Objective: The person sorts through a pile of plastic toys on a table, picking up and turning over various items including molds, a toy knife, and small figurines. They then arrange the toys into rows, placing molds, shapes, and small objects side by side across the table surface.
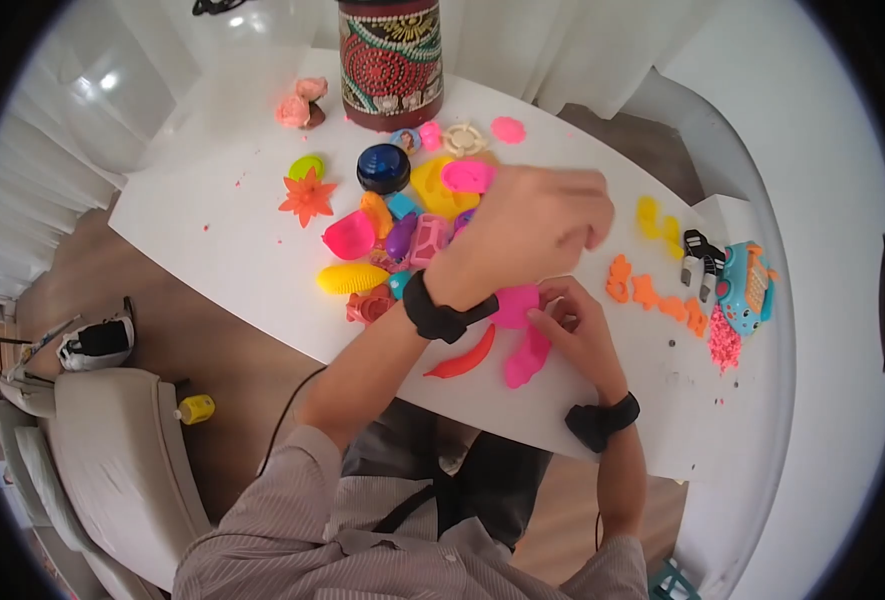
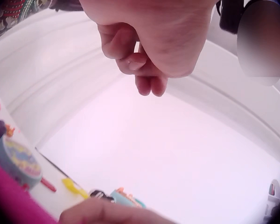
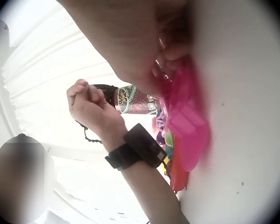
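Note:
My left hand (image 1: 522,235) is raised over the middle of the table, its fingers curled, and nothing shows between them in the left wrist view. Below it, my right hand (image 1: 580,325) is low at the table, thumb and fingertips pinching a bright pink plastic piece (image 1: 515,307). This piece extends toward the table's front edge as a knobbly pink part (image 1: 526,360); in the right wrist view the translucent pink plastic (image 3: 189,135) has boxy sides. Left of it lies a red, curved, chili-like toy (image 1: 465,355). The left forearm hides part of the toy pile.
Several colourful toys, including a yellow corn-like one (image 1: 352,278) and a dark blue round one (image 1: 382,168), crowd the table's middle. Behind stands a patterned drum (image 1: 392,70). To the right are orange shapes (image 1: 644,291), a blue toy car (image 1: 745,290) and pink beads (image 1: 723,340).

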`<state>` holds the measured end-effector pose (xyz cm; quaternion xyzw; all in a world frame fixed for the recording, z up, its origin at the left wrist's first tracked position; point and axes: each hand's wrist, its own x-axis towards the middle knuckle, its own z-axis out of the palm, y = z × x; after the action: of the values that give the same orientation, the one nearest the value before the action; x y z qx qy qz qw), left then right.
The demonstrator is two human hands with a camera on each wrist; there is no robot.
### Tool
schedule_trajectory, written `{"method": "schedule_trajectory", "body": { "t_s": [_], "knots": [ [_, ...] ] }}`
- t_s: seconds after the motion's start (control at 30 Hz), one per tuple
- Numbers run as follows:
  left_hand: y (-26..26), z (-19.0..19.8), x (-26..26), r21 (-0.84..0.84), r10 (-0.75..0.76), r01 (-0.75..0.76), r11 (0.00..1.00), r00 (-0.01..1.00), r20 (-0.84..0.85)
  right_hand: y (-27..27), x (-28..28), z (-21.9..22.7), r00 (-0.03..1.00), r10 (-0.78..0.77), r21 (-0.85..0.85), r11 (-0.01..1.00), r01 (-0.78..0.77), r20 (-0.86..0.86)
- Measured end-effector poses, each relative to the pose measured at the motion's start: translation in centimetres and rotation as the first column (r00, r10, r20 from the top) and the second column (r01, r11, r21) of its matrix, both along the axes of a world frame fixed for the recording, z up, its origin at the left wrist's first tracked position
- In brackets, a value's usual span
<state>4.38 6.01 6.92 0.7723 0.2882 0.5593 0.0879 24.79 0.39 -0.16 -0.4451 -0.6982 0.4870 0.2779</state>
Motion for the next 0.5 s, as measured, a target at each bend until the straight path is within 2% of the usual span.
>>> {"method": "schedule_trajectory", "body": {
  "t_s": [0.03,0.07,0.13,0.27,0.33,0.4,0.47,0.5],
  "knots": [
    [0.0,0.9,-0.6,0.006,0.004,-0.005,1.0,0.994,0.109,0.0,0.1,0.0,1.0,-0.006,0.01,1.0,0.006,-0.012],
    [-0.1,2.0,-1.3,0.012,-0.004,0.003,1.0,0.996,0.094,-0.1,0.1,-0.1,1.0,-0.013,0.001,1.0,0.013,-0.003],
    [-0.2,4.6,-3.1,-0.071,0.156,-0.147,0.987,0.974,0.162,-0.1,0.1,-0.3,1.0,-0.022,0.0,1.0,0.022,-0.013],
    [-0.8,6.2,-8.0,-0.037,0.229,-0.226,0.973,0.969,0.091,-0.1,0.3,-0.4,0.999,-0.008,0.048,0.999,0.01,-0.037],
    [-1.4,5.1,-10.7,-0.192,0.348,-0.322,0.927,0.929,0.123,-0.1,0.3,-0.4,0.998,-0.017,0.053,0.998,0.019,-0.052],
    [-3.5,2.9,-13.4,-0.297,0.451,-0.429,0.853,0.892,0.007,-0.2,0.4,-0.4,0.998,-0.009,0.045,0.999,0.011,-0.058],
    [-6.4,-0.6,-16.0,-0.507,0.427,-0.385,0.771,0.904,-0.036,-0.3,0.5,-0.4,0.997,-0.012,0.041,0.999,0.016,-0.08],
    [-7.7,-3.0,-16.0,-0.491,0.369,-0.29,0.822,0.927,0.071,-0.4,0.5,-0.4,0.996,-0.01,0.029,1.0,0.012,-0.085]
  ]
}}
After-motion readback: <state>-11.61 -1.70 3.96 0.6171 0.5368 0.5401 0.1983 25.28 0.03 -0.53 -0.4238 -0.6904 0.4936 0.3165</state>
